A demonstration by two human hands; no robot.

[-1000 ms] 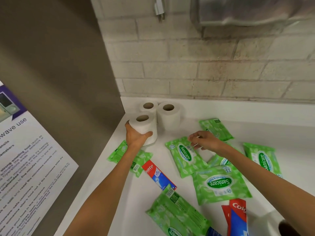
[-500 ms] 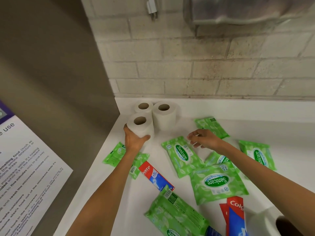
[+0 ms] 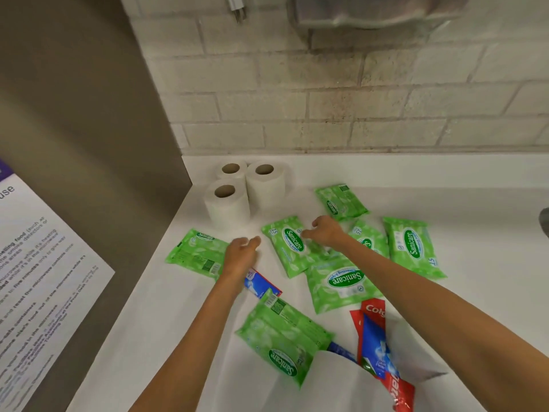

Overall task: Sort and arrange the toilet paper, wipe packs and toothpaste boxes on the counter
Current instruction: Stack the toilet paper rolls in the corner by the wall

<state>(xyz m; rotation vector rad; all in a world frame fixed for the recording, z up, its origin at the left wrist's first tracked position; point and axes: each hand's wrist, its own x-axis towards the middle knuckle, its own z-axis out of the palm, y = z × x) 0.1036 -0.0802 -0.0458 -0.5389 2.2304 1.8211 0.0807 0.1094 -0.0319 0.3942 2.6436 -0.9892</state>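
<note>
At the near edge of the white counter [image 3: 154,337], well short of either hand, a white toilet roll [image 3: 344,382] lies partly out of frame, touching a red and blue toothpaste box [image 3: 377,349] and a green wipe pack [image 3: 282,340] beside it. Under the left wrist a second toothpaste box [image 3: 261,285] pokes out. The left hand [image 3: 240,257] hangs open and empty, fingers loosely spread, with another wipe pack [image 3: 196,252] just to its left. Between the two hands lies a Sanicare pack [image 3: 292,248]; the right hand [image 3: 325,233] rests over its far right corner, fingers curled downward, though whether they actually pinch the pack cannot be told. Below that wrist sits a larger pack [image 3: 341,285], and right of the forearm two more packs [image 3: 368,239] [image 3: 411,246]. Just beyond the right fingertips lies a further pack [image 3: 341,202]. Beyond the left fingertips three upright toilet rolls [image 3: 227,205] [image 3: 266,184] [image 3: 231,169] stand clustered, touching, in the corner against the brick wall [image 3: 326,93].
</note>
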